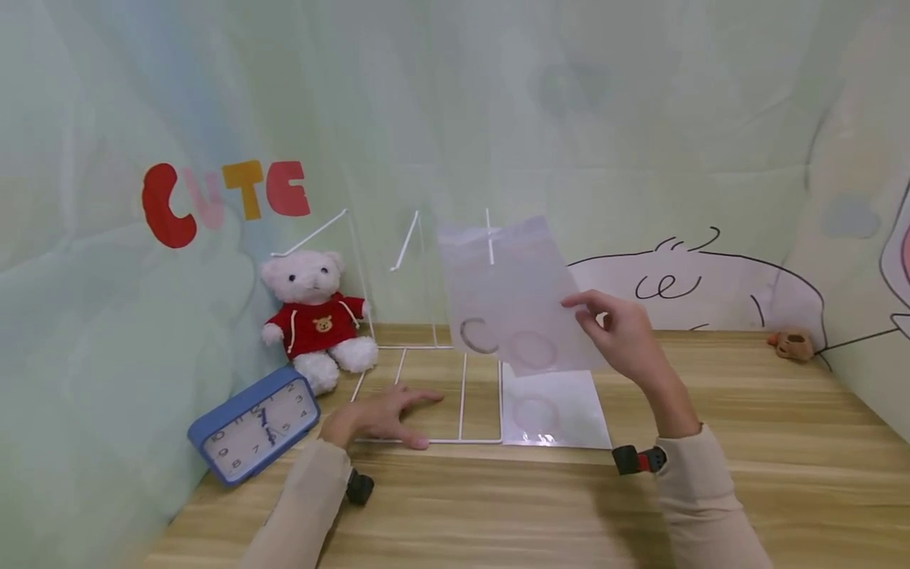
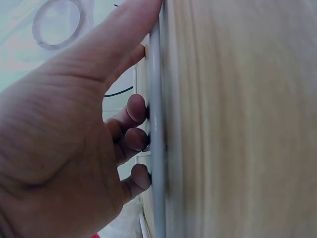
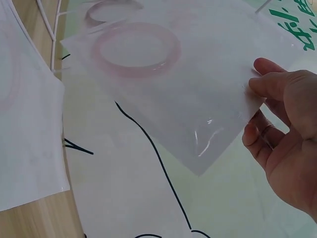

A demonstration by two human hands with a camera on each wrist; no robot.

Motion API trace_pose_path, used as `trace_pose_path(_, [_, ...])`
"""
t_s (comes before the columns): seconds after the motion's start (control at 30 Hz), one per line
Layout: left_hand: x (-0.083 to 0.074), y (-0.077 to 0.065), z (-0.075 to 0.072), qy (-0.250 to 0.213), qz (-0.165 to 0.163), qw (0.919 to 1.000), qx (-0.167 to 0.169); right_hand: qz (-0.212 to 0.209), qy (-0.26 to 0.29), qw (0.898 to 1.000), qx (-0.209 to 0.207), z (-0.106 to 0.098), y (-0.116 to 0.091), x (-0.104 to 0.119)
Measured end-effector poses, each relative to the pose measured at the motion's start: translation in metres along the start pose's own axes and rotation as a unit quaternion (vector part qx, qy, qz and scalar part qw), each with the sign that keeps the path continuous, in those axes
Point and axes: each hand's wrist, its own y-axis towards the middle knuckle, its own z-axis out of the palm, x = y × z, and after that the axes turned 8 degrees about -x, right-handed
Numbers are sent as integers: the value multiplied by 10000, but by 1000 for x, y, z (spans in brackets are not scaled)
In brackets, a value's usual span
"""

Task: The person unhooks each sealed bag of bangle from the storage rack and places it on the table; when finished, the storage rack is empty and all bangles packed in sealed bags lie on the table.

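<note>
Head cam: R hand pinches filmy, rect. plastic bag.

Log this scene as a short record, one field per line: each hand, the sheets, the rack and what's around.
Right hand: the right hand pinches a translucent sheet by its edge
Held sheet: raised above the table, ring shapes visible on or through it
Left hand: the left hand is at the front of the white wire rack, fingers spread
Second sheet: the flat sheet lies right of the rack's base
Left side: white teddy bear in red top; blue-framed clock
Far right: small brown object
</note>
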Motion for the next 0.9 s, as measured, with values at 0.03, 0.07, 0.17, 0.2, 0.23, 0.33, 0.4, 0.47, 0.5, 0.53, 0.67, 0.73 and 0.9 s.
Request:
trace_pose_path(0.03, [0,1,0,11,8,10000,6,8,-9,10000,-53,-2,0,1])
trace_pose_path(0.07, [0,1,0,12,6,10000,11,22,-4,9999,-98,-4,1,2])
trace_pose_path(0.17, [1,2,-1,34,23,10000,10,81,92,9997,-200,-10,2,5])
trace_pose_path(0.2, [0,2,-1,46,22,10000,13,101,119,9996,-225,-12,2,7])
trace_pose_path(0.23, [0,2,-1,42,18,10000,14,95,132,9995,-260,-13,3,8])
trace_pose_path(0.33, [-1,1,-1,30,-2,10000,36,56,116,9991,-396,-17,3,11])
trace_pose_path(0.4, [-2,0,-2,15,-17,10000,50,-22,32,9987,-512,-20,3,13])
trace_pose_path(0.47, [-2,0,-1,4,-22,10000,63,-105,-55,9979,-633,-23,3,14])
trace_pose_path(0.5, [-2,0,-1,-5,-23,10000,62,-154,-76,9974,-693,-24,3,15])
trace_pose_path(0.53, [-2,0,-1,-6,-21,10000,61,-206,-87,9969,-755,-25,3,15])
trace_pose_path(0.67, [-1,0,-1,-11,-23,10000,51,-285,30,9960,-848,-29,3,15])
trace_pose_path(0.73, [-1,0,-1,7,-49,10000,51,-276,112,9962,-818,-30,3,14])
trace_pose_path(0.9, [0,0,-1,-8,-87,9999,59,-368,314,9963,-715,-36,2,14])
